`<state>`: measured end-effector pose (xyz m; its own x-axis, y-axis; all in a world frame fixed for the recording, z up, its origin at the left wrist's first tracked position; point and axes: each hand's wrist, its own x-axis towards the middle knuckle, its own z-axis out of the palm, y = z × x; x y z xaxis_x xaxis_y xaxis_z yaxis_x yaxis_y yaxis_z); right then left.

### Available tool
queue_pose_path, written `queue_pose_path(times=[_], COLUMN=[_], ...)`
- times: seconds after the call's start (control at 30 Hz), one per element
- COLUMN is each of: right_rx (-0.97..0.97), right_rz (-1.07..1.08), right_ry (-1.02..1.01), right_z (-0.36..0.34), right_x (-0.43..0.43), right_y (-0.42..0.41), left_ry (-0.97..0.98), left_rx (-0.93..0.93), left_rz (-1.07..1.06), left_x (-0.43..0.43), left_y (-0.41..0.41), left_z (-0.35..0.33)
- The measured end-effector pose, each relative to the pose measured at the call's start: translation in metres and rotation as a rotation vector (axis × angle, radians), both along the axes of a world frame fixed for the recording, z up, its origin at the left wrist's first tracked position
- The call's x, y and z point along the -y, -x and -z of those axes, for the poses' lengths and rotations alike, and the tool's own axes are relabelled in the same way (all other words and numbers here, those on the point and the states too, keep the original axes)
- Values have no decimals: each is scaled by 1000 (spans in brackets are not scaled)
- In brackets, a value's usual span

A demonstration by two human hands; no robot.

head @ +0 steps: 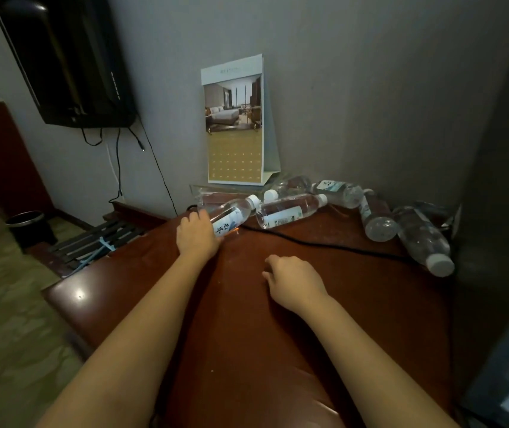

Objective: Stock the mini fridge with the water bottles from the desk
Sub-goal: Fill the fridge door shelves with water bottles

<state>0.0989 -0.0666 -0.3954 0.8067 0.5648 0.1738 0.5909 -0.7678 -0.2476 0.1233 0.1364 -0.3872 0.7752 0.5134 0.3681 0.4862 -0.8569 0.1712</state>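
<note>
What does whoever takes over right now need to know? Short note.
Left hand: grips the leftmost bottle near its base, low over the desk.
Right hand: loosely curled above the desk, holding nothing.
The other bottles, at least four, lie on their sides at the desk's back right.
Done: no bottle visibly stocked; fridge not clearly in view.
Left: carry all of them over.

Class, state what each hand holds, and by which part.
The left hand grips a water bottle by its lower body, near the base; the right hand holds nothing.
</note>
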Motion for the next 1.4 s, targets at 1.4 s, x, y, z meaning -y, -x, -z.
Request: queue_pose_path(times=[1.4], right_rx=[-463], right_rz=[45], right_ry=[-1195], right_z=[-68], right_x=[199], right_y=[219], left_ry=[1231], left_rx=[94], left_rz=[1104], left_x=[255], left_y=[263], left_z=[-36])
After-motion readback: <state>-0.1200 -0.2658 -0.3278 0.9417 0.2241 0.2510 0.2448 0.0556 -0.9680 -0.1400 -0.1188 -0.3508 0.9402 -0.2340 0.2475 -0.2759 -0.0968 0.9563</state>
